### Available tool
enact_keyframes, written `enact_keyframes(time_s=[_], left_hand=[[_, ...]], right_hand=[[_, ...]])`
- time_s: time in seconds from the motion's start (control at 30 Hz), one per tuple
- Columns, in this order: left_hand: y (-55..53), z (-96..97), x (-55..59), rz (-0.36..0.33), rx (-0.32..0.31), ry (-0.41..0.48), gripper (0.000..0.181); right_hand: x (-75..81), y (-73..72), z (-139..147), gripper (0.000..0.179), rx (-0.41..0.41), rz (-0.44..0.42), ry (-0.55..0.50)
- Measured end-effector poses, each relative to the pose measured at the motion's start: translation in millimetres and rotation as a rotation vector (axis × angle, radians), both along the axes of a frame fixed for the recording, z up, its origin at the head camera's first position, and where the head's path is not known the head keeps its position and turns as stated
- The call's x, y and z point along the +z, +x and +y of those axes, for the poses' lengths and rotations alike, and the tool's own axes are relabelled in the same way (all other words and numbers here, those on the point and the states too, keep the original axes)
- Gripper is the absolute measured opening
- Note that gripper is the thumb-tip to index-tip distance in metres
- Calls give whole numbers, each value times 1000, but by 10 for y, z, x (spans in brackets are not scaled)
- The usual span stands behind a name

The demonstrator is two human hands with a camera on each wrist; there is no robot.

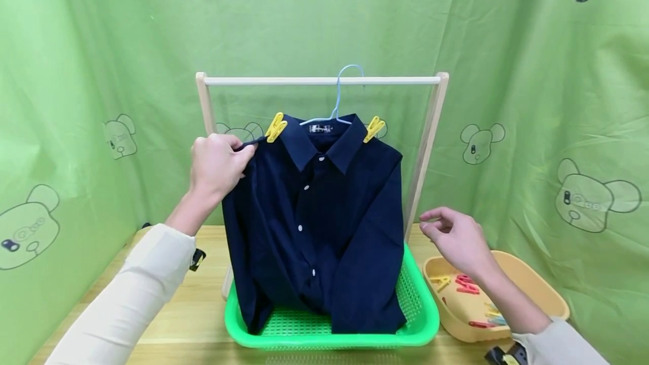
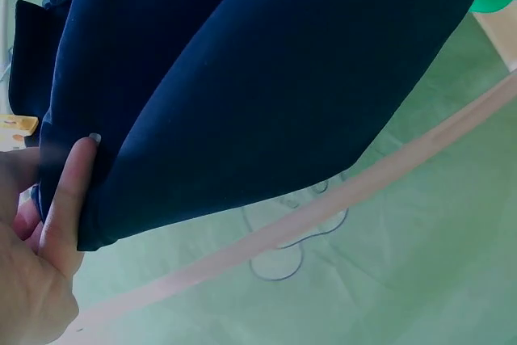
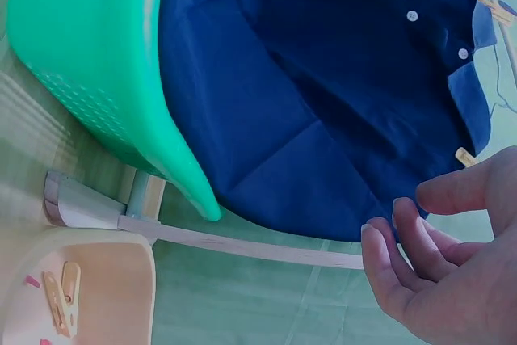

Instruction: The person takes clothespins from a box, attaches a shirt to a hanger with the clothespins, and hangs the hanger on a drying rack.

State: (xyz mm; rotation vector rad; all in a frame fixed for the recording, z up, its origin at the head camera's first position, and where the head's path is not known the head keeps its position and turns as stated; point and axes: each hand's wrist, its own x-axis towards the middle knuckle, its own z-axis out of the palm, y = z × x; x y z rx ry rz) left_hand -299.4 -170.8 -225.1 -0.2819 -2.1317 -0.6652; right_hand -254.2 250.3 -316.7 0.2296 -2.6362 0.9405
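Observation:
A dark navy button-up shirt (image 1: 314,201) hangs on a light blue wire hanger (image 1: 338,94) from the rack's white bar. Two yellow clothespins (image 1: 276,127) clip the shirt's shoulders, one on each side of the collar. My left hand (image 1: 217,163) pinches the shirt's shoulder at the left, just outside the clothespin; the left wrist view shows its finger (image 2: 74,183) lying on the cloth. My right hand (image 1: 458,241) hovers apart from the shirt, to its right, with loosely bent fingers and nothing in them. The shirt's lower part rests in a green basket (image 1: 432,320).
The wooden rack (image 1: 426,145) stands on the table (image 1: 177,292) behind the basket. At the right, under my right forearm, sits a peach tray (image 1: 537,280) with several loose clothespins (image 1: 466,284) in it. Green patterned curtain (image 1: 522,72) surrounds the table.

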Motion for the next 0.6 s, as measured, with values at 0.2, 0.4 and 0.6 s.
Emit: enact_keyframes(time_s=[0.2, 0.4, 0.6], left_hand=[[-19, 17, -109, -66, -10, 7, 31], [-57, 12, -187, -45, -28, -41, 49], [-79, 21, -286, -61, -56, -35, 47]], right_hand=[[-28, 8, -39, 26, 22, -18, -9], [-78, 24, -96, 25, 54, -29, -50], [-131, 28, -166, 24, 87, -46, -96]])
